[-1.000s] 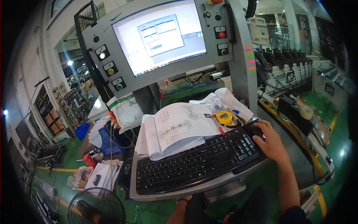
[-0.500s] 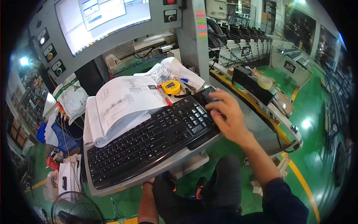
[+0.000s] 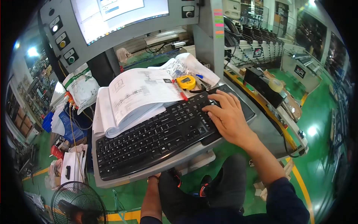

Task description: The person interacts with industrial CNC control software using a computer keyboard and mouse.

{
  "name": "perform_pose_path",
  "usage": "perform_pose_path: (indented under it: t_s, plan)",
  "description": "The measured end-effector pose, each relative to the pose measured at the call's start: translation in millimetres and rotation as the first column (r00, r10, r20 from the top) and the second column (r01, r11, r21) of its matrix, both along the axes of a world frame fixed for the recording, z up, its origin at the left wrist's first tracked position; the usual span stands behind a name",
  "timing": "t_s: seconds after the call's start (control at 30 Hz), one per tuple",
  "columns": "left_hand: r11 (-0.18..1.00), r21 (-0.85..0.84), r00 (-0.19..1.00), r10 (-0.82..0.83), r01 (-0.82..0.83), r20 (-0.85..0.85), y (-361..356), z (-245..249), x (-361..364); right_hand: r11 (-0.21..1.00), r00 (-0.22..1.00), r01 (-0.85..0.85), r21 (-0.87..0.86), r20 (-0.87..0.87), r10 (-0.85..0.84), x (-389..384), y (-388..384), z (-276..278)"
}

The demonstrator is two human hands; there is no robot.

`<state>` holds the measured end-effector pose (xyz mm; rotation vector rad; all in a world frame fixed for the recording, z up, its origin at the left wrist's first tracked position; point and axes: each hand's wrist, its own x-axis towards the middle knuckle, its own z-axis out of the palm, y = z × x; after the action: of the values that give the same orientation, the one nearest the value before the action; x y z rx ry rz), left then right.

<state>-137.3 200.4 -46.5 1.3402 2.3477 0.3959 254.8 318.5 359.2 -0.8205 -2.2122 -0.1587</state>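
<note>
My right hand (image 3: 229,117) rests over the number pad at the right end of a black keyboard (image 3: 149,143). Its fingers are stretched out over the keys and hide part of the pad. Past the hand lies a flat dark pad (image 3: 244,104). A thick stack of printed drawings (image 3: 143,89) is spread open against the keyboard's back edge. By it are a red pen (image 3: 181,92) and a yellow tape measure (image 3: 185,81). My left hand (image 3: 154,175) is low beside my leg, mostly hidden under the shelf edge, so its fingers do not show.
Above stands a grey panel with a lit screen (image 3: 123,16) and buttons (image 3: 62,41) on its left side. A plastic bag (image 3: 84,89) hangs at left, above a blue basket (image 3: 72,125). A fan (image 3: 78,205) stands low left. Tape (image 3: 275,85) lies beyond the yellow rail.
My right hand has moved from the keyboard's far right corner onto the number pad, with its fingers lowered over the keys. The whole view has shifted, so the scene sits further right.
</note>
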Motion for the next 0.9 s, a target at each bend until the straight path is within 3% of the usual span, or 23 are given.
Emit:
perform_pose_path:
  t_s: [0.13, 0.27, 0.3, 0.4, 0.67, 0.77, 0.9]
  plan:
    - [1.0, 0.029, 1.0, -0.004, 0.004, 0.002, -0.5, -1.5, -1.0, 0.999, 0.999, -0.044, 0.006, -0.032, 0.044, -8.7, -9.9, 9.2]
    - [0.998, 0.059, 1.0, -0.009, 0.008, 0.009, -0.4, -2.1, -0.1, 0.957, 0.964, -0.263, -0.12, -0.078, 0.255, -33.6, -38.0, 13.0]
    - [0.998, 0.069, 1.0, -0.013, 0.012, 0.008, -1.5, -3.6, 0.0, 0.952, 0.955, -0.296, -0.079, -0.041, 0.294, -39.7, -39.8, 9.1]
    - [0.996, 0.093, 1.0, -0.009, 0.01, -0.007, -1.4, -13.0, -0.6, 0.961, 0.961, -0.27, -0.055, 0.046, 0.273, -55.9, -49.2, 2.6]
    - [0.995, 0.102, 1.0, -0.008, 0.009, -0.006, 2.0, -16.9, -2.5, 0.968, 0.968, -0.249, -0.033, 0.031, 0.25, -58.3, -45.1, 4.3]
    - [0.995, 0.103, 1.0, -0.012, 0.013, -0.009, 2.7, -17.6, -5.7, 0.957, 0.957, -0.284, -0.061, -0.085, 0.279, -48.2, -40.1, 14.3]
    - [0.994, 0.104, 1.0, -0.014, 0.014, -0.001, 2.6, -20.6, -4.1, 0.993, 0.983, -0.102, -0.063, -0.16, 0.091, -17.7, -16.3, 21.5]
